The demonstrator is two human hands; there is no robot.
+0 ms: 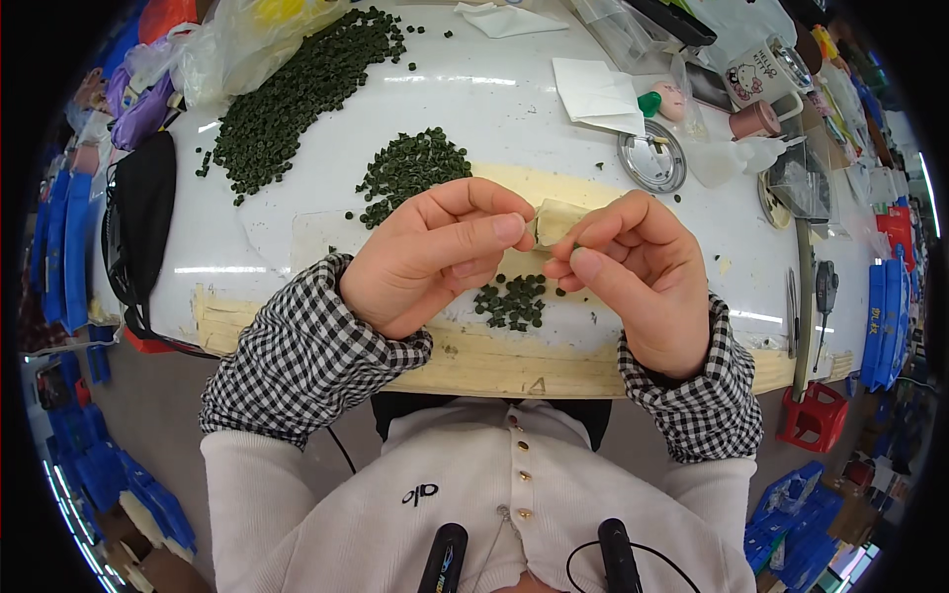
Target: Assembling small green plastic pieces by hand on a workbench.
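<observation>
My left hand (420, 252) and my right hand (643, 277) face each other over the near part of the table. A small dark green piece (575, 248) shows between my right thumb and fingertip. My left thumb and index finger are pinched together; what they hold, if anything, is hidden. Just behind the fingertips lies a cream-coloured block (560, 221), partly covered by my hands. Below my hands is a small scatter of short, round dark green pieces (512, 302). A larger heap of dark green pieces (415, 168) lies beyond my left hand.
A big spread of dark green pieces (287, 119) covers the far left, beside plastic bags (232, 54) and a black cloth item (146, 217). At right are a round metal tin (652, 158), white tissues (598, 94), a mug (761, 74) and a screwdriver (823, 296).
</observation>
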